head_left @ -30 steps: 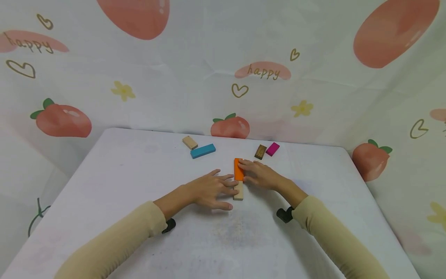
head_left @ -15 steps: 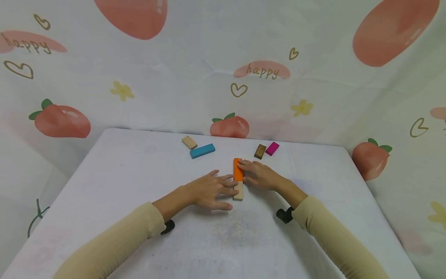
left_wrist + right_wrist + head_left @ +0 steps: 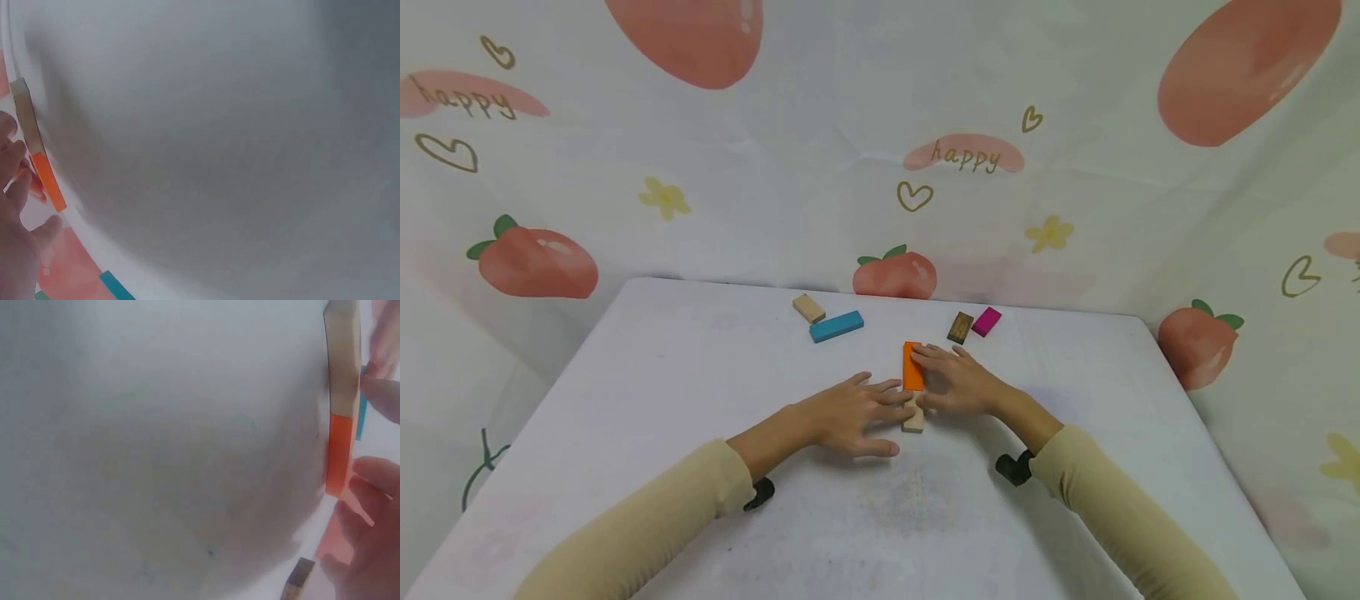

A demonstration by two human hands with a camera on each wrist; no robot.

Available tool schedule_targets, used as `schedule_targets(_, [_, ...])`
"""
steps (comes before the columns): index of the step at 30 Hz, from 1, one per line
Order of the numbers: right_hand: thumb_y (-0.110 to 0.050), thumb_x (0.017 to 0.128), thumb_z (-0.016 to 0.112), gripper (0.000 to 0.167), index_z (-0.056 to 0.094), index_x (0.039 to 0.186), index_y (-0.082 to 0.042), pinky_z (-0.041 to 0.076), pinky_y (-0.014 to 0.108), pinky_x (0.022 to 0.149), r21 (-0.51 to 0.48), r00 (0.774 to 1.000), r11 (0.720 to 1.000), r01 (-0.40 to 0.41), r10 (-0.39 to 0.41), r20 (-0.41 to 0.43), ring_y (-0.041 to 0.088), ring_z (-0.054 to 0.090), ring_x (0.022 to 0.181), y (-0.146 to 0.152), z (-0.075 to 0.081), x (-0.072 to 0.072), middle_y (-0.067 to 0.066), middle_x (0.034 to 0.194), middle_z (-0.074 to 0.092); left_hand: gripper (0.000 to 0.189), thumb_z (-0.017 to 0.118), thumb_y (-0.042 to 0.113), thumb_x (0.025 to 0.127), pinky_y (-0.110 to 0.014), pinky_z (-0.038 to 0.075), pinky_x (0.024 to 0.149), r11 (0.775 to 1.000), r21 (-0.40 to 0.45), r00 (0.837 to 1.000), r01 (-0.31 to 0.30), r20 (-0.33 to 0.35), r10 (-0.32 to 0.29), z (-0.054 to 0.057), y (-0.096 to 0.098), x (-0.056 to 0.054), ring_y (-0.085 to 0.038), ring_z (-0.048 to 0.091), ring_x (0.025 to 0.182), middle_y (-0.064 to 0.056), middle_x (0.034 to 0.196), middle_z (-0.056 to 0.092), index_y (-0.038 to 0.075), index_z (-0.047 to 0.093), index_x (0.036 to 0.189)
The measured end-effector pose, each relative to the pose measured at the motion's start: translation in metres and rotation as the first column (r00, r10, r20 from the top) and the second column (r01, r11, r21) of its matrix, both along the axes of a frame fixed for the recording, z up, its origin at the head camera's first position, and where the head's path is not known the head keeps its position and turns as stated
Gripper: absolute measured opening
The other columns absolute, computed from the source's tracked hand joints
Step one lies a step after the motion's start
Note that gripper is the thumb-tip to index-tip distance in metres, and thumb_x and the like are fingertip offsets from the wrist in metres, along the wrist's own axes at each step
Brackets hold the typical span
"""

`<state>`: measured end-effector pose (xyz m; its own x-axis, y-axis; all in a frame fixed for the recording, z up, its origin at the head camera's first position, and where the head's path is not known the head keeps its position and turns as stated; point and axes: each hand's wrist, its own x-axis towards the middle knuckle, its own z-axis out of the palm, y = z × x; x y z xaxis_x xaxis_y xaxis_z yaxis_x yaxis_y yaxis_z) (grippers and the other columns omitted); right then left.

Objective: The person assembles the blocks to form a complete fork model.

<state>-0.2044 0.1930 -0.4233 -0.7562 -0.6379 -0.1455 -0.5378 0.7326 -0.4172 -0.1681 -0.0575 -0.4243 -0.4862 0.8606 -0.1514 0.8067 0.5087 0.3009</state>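
Note:
An orange block (image 3: 912, 367) and a plain wooden block (image 3: 913, 423) lie end to end in a line at mid-table. From the left, my left hand (image 3: 857, 414) reaches over with fingers spread, its fingertips on the plain block near the joint; the thumb points away from the blocks. My right hand (image 3: 966, 382) comes from the other side, fingertips on the orange block's top and thumb at the plain block's edge. Both wrist views show the orange block (image 3: 48, 181) butted against the wooden block (image 3: 343, 362), with relaxed fingers at their tops.
Behind, to the left, a blue block (image 3: 837, 326) lies against another plain block (image 3: 809, 308). At the back right are a brown block (image 3: 960, 327) and a magenta block (image 3: 987, 322). A patterned cloth (image 3: 820, 167) hangs behind the white table (image 3: 700, 358).
My right thumb has shifted toward me, from beside the orange block to the plain block's edge. The left hand and the blocks stay nearly where they were.

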Motion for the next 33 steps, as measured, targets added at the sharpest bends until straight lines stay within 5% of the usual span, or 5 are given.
schedule_targets(4, [-0.052,0.089,0.066,0.083,0.038,0.154,-0.009,0.007,0.061,0.118,-0.009,1.0,1.0,0.009,-0.01,-0.009,0.032,0.024,0.149,0.0,-0.001,0.004,0.011,0.16,0.033,0.066,0.043,0.059,0.098,-0.06,0.02,0.116,0.999,0.031,0.999,-0.037,-0.015,0.038,-0.002,-0.006,-0.003,-0.023,0.022,0.15,0.002,0.16,0.033,0.024,0.04,0.154])
schedule_targets(9, [-0.055,0.085,0.071,0.087,0.041,0.152,-0.009,0.01,0.054,0.12,-0.025,1.0,1.0,-0.004,0.004,-0.01,0.028,0.03,0.147,0.001,-0.001,0.01,0.01,0.158,0.036,0.063,0.045,0.055,0.1,-0.06,0.023,0.115,0.985,0.068,0.982,-0.157,-0.097,0.163,-0.003,-0.019,-0.015,-0.026,0.026,0.149,-0.002,0.161,0.032,0.021,0.042,0.153])
schedule_targets(17, [-0.052,0.086,0.072,0.083,0.046,0.149,-0.005,0.015,0.052,0.12,-0.063,0.997,0.996,-0.059,0.055,-0.061,0.026,0.034,0.145,0.002,-0.003,0.018,0.009,0.155,0.042,0.063,0.046,0.048,0.102,-0.068,0.018,0.113,0.911,0.099,0.894,-0.401,-0.175,0.413,-0.004,-0.046,-0.037,-0.031,0.023,0.15,-0.009,0.161,0.03,0.014,0.038,0.154])
schedule_targets(22, [-0.05,0.088,0.071,0.079,0.046,0.148,-0.005,0.017,0.051,0.12,-0.057,0.996,0.996,-0.064,0.061,-0.06,0.026,0.035,0.145,0.003,-0.004,0.023,0.009,0.155,0.042,0.065,0.044,0.047,0.103,-0.071,0.015,0.112,0.865,0.076,0.848,-0.495,-0.176,0.501,-0.005,-0.058,-0.044,-0.034,0.02,0.15,-0.012,0.162,0.026,0.01,0.035,0.155])
schedule_targets(33, [-0.047,0.09,0.07,0.075,0.046,0.149,-0.007,0.021,0.052,0.118,-0.038,1.0,0.999,-0.028,0.028,-0.01,0.027,0.034,0.145,0.003,-0.006,0.025,0.008,0.155,0.041,0.066,0.044,0.045,0.103,-0.072,0.009,0.112,0.819,0.043,0.807,-0.571,-0.154,0.571,-0.006,-0.071,-0.049,-0.036,0.017,0.15,-0.014,0.164,0.022,0.007,0.033,0.155])
